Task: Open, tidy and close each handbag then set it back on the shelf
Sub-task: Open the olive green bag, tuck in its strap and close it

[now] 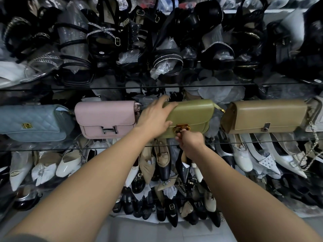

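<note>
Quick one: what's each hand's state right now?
Left hand: grips the left end of the green handbag.
Right hand: fingers curled, pinching the bag's gold clasp.

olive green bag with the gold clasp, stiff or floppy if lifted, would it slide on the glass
Probably stiff: the olive green bag shows boxy edges under the gripping left hand. Its smooth skin may slide on the glass shelf. Pulling the gold clasp might tip it forward.
</note>
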